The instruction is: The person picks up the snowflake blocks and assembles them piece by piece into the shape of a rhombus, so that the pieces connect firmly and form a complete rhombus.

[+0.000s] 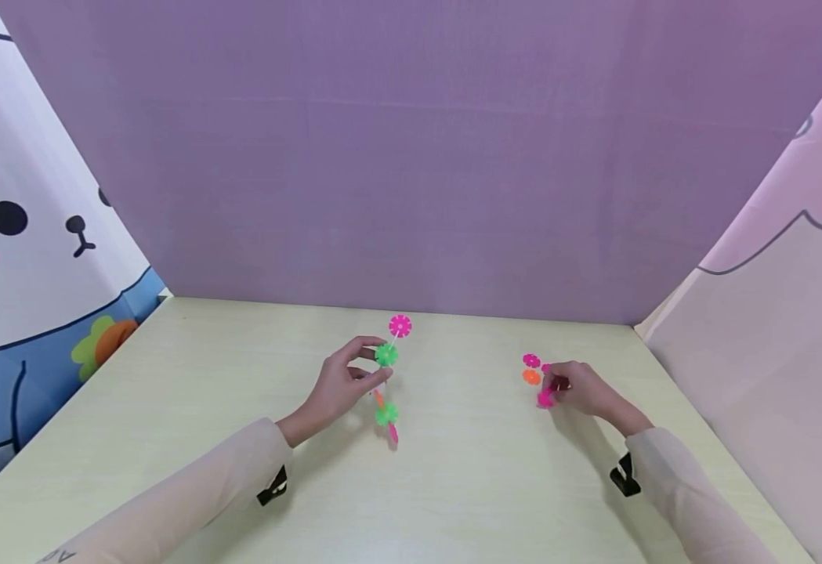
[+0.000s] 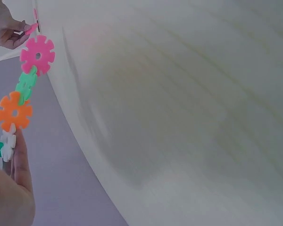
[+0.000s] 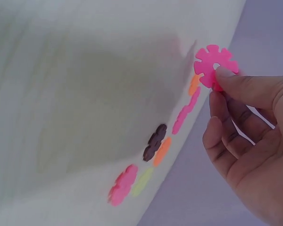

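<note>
In the head view my left hand [image 1: 333, 385] pinches a chain of notched plastic flower discs between thumb and fingers. A pink disc [image 1: 400, 326] tops this chain, with a green disc [image 1: 386, 355] at the fingertips; another green disc [image 1: 386, 413] hangs lower. The left wrist view shows a pink disc [image 2: 41, 57], an orange disc [image 2: 14, 112] and a white disc [image 2: 8, 145] in the chain. Farther right, my right hand [image 1: 583, 388] holds a single pink disc [image 3: 208, 60] between thumb and forefinger, just above the table. Its other fingers are loosely bent.
Loose discs lie on the pale table [image 1: 467, 486] by my right hand: a dark brown disc [image 3: 155, 142], a yellow-green disc [image 3: 142, 182], an orange disc [image 1: 531, 377] and several pinks. A purple panel [image 1: 411, 172] rises behind the table; printed cloth [image 1: 44, 258] hangs at left.
</note>
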### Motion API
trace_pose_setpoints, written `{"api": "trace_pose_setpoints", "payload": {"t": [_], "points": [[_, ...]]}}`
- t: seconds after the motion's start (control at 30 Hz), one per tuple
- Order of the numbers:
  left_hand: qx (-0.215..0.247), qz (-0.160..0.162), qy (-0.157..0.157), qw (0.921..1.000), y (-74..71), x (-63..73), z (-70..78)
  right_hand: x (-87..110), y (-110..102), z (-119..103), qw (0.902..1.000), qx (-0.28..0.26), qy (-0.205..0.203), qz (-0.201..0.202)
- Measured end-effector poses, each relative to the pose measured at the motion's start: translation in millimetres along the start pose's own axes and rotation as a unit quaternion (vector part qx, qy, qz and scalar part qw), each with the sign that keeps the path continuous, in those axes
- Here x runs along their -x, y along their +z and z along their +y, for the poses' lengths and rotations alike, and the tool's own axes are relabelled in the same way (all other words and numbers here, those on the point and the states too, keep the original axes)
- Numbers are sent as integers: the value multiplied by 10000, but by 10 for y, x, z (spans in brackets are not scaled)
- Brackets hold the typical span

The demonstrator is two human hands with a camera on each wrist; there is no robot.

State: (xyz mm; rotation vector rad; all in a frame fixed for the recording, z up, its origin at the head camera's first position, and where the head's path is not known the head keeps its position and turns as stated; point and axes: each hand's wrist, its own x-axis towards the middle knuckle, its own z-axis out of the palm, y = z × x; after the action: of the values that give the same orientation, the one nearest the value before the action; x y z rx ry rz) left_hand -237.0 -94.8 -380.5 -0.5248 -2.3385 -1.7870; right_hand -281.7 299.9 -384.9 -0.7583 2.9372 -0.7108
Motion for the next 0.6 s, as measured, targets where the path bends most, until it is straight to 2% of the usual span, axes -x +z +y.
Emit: {"api": "trace_pose_setpoints", "payload": {"t": [0.13,0.23,0.37,0.47,0.6], "points": [[-54,95,-19,9999,14,-43,-136,-31,2,-27,9994,-213,-137,240],[-130,144,52,9998,15,-53,-162,-65,26,-67,9980,-391,-220,452],[-191,60,60,9998,12,-2,35,-127,84,-125,9948,-657,-244,745],[-140,-23,2,9999,14,37,180,-167,106,-253,9914,-914,-334,873],[-58,-50,-31,10000,25,38,182,-195,84,-553,9859,-1332,-355,951]]}}
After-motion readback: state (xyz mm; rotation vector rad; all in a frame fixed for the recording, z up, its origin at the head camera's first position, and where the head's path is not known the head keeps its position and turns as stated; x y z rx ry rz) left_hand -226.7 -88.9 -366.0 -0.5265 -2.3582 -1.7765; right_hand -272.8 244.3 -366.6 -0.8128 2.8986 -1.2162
